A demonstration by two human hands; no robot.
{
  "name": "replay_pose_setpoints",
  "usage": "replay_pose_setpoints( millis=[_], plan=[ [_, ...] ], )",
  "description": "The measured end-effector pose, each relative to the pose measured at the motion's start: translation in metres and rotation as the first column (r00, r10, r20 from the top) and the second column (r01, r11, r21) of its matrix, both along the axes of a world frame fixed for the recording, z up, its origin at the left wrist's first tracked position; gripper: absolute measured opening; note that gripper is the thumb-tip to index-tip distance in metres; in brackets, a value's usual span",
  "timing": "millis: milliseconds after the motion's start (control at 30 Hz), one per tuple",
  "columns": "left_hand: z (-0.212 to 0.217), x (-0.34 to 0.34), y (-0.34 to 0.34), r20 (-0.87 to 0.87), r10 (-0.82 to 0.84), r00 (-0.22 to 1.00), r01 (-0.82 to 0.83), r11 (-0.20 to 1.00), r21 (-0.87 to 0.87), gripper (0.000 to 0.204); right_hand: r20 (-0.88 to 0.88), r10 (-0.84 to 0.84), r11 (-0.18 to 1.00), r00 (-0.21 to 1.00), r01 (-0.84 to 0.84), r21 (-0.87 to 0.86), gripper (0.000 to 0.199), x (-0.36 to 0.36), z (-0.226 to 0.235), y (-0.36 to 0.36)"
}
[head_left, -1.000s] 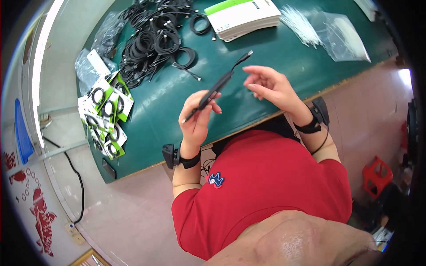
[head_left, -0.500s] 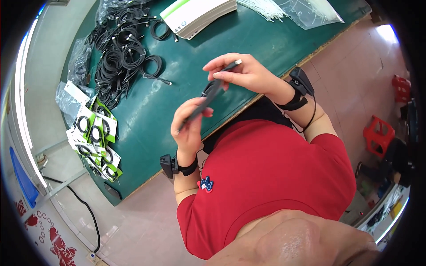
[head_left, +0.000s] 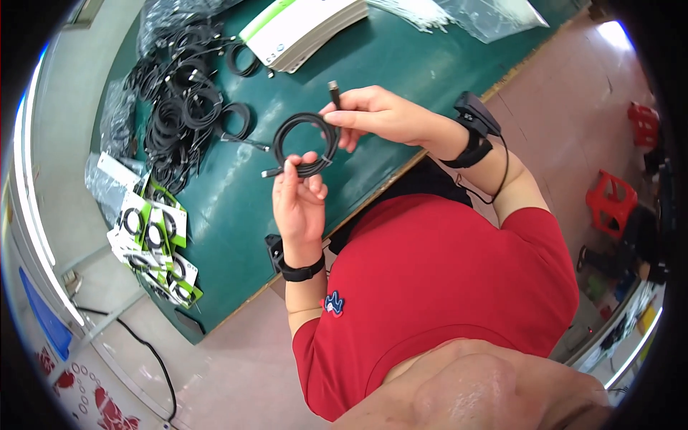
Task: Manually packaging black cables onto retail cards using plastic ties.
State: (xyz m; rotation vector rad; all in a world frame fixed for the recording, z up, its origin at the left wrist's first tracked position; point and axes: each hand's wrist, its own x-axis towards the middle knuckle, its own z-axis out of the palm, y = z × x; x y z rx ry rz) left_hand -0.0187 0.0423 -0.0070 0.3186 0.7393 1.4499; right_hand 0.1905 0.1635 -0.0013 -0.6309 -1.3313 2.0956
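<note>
We watch both hands at work on a round coil of black cable [head_left: 279, 138], raised above the dark green tabletop [head_left: 229, 251] near its front edge. Left hand [head_left: 301, 208], palm up: thumb and fingers pinch the coil's lower side, one metal-tipped plug poking out to the left. Right hand [head_left: 380, 115]: thumb and fingers pinch the upper right of the ring, the other plug standing upright just past the fingertips. We note the ring faces us, its opening showing green behind.

Left of the hands, we record a heap of black coiled cables with silver plugs [head_left: 179, 118]; nearer the table's left end, white-and-green cards bearing black cable rings [head_left: 154, 236], overlapping. Beyond the hands, a stack of white cards with a green band [head_left: 308, 32]; to its right, thin white plastic strips [head_left: 416, 13] beside a clear plastic bag [head_left: 494, 20].
</note>
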Motion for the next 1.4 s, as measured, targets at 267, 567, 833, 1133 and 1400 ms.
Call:
replay_pose_setpoints(
  millis=[267,567,833,1133,1400],
  plan=[
    [-0.003,-0.003,0.0,0.089,-0.047,0.995,0.045,0.999,0.019,0.023,0.017,0.038,0.998,0.999,-0.037,-0.057,0.034,-0.007,0.004,0.003],
    [-0.007,-0.011,0.001,0.126,-0.032,0.992,0.035,0.999,-0.026,0.023,0.053,0.055,0.997,0.997,-0.053,-0.051,0.037,-0.024,0.011,0.007],
    [-0.012,-0.013,-0.004,-0.019,0.023,1.0,-0.024,0.999,-0.041,0.024,0.31,0.05,0.869,0.95,-0.194,0.455,0.032,-0.042,0.009,0.012],
    [-0.001,-0.004,-0.003,-0.158,0.079,0.984,-0.085,0.996,-0.035,0.032,0.036,-0.199,0.461,0.979,0.061,0.885,0.028,-0.044,-0.006,0.001],
    [-0.011,-0.004,-0.009,-0.535,-0.057,0.843,0.181,0.967,0.182,0.02,0.198,-0.358,0.592,0.912,0.058,0.804,0.025,-0.042,-0.01,0.028]
  ],
)
